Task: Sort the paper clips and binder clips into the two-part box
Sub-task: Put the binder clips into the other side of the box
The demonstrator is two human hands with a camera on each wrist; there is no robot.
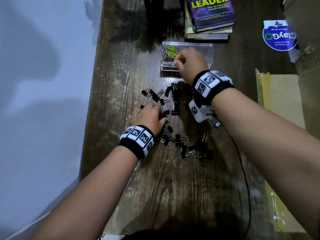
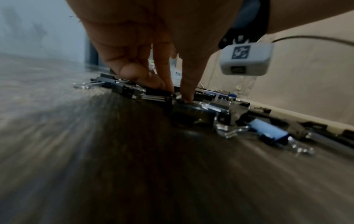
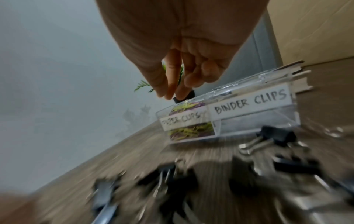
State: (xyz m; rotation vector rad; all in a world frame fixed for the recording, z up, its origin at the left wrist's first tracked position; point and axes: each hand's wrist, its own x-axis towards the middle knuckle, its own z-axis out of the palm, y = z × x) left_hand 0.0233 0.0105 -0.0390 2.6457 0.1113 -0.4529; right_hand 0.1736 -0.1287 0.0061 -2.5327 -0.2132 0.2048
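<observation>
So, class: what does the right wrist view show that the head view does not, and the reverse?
Right wrist only: the BINDER CLIPS label and a black clip pinched in the right hand.

Head only: the left hand on the binder clips, and the books.

Both: the box, its coloured paper clips, and the table.

The left hand (image 2: 153, 50) reaches down to the wooden table (image 2: 95, 151), its fingertips (image 2: 186, 97) pressed onto black binder clips (image 2: 201, 112) scattered there. More clips lie in a loose row toward the right, one reflecting pale blue. A white tagged block (image 2: 246, 58) with a cable hangs from a wrist at upper right. The picture is blurred.
</observation>
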